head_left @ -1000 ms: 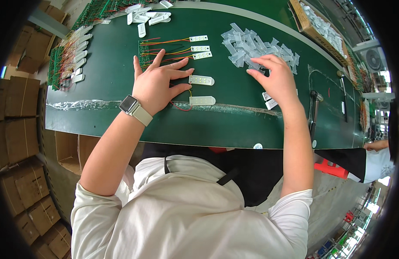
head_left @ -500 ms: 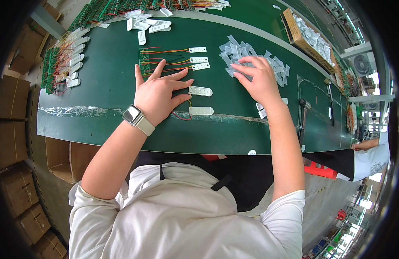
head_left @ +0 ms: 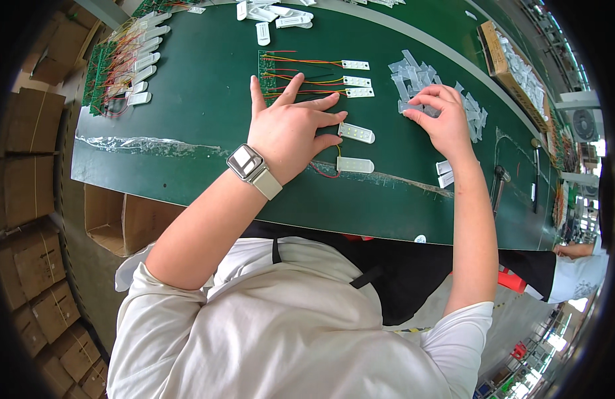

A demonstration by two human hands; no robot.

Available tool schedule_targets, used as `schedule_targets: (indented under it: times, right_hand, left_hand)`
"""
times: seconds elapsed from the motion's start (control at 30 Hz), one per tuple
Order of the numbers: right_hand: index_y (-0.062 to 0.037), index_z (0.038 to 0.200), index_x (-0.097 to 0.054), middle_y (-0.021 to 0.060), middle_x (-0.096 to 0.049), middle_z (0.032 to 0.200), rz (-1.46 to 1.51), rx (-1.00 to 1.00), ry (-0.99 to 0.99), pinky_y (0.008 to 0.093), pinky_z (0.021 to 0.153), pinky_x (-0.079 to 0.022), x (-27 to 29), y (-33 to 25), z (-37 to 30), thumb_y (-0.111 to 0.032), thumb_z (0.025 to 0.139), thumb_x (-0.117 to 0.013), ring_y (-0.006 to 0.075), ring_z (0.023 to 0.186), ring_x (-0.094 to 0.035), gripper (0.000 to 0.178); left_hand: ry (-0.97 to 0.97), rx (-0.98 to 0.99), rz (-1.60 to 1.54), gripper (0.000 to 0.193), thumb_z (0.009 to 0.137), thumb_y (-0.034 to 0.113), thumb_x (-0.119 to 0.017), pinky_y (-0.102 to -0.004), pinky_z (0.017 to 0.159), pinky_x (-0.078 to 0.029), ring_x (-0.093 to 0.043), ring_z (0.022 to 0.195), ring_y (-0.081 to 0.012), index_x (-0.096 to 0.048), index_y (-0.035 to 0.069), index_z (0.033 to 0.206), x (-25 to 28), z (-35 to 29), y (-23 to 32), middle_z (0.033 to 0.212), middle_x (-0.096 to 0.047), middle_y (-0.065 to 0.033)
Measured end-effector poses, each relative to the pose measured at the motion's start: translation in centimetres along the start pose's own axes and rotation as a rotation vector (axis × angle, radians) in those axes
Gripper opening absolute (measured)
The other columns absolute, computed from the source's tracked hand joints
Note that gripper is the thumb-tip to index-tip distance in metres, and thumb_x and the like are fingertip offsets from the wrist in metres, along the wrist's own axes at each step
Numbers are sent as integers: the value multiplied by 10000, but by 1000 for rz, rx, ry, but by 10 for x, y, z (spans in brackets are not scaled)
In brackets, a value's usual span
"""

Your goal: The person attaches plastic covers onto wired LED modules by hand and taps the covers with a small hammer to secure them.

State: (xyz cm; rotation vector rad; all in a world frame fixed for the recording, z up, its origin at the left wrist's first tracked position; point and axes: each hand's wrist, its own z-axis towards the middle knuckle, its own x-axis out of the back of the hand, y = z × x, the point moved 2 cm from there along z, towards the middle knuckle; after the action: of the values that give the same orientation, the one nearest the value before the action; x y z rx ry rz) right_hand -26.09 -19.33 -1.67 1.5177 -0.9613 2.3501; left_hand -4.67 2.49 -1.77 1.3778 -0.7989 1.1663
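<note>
My left hand lies spread, palm down, over the wires of a green circuit board. Red, yellow and black wires run from this board to small white LED strips. By my left thumb and index finger are two white oval-ended lamp pieces, one with LEDs showing and one with a plain pale face. My right hand is at the near left side of a pile of translucent plastic strips, thumb and index finger pinched on one strip.
White plastic housings lie at the far edge. Wired boards with white lamps line the left end. An open carton of white parts stands at the far right. A screwdriver-like tool and small white pieces lie beyond my right forearm.
The whole view has shifted, so the table sits further right in it. Against the table, both hands stay nearly in place; the right fingertips have closed together slightly at the strips.
</note>
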Motion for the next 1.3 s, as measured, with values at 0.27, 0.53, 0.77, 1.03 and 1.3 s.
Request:
schedule_targets:
  times: [0.27,0.53,0.77,1.03,1.3]
  right_hand:
    - [-81,881,-761,30,-763,951,-133,297,152,393,915,-567,2,-35,-16,-102,778,-856,280,1037,-699,142]
    - [-61,1021,-785,42,-739,977,75,206,-47,326,751,-587,6,-50,-49,-19,816,-821,219,889,-702,213]
    - [-102,1128,-815,41,-792,1027,187,35,90,354,840,-564,-4,-66,-50,-58,790,-868,214,971,-691,345]
    - [-116,1092,-819,48,-776,957,300,-20,74,368,877,-562,-39,-106,-33,-106,763,-895,220,993,-686,338]
    - [-110,1079,-814,34,-778,948,304,-57,46,376,876,-559,-46,-108,-33,-104,762,-890,224,990,-689,326]
  left_hand:
    - [14,-4,1,404,910,497,-747,-793,1219,-53,-369,1553,-307,-747,397,1302,-1,0,-2,1487,-628,136]
    - [25,-19,3,410,901,494,-755,-795,1217,-56,-373,1551,-307,-748,399,1300,-2,0,-2,1479,-635,136]
    - [25,-9,-5,408,900,489,-760,-795,1217,-50,-371,1553,-306,-750,398,1297,-1,0,-1,1482,-634,126]
    - [38,-7,-25,412,889,487,-770,-790,1218,-57,-381,1548,-310,-757,390,1289,-2,0,-2,1474,-641,126]
    - [46,-6,-23,418,880,497,-774,-783,1221,-68,-390,1544,-304,-765,377,1280,-3,0,-2,1470,-644,131]
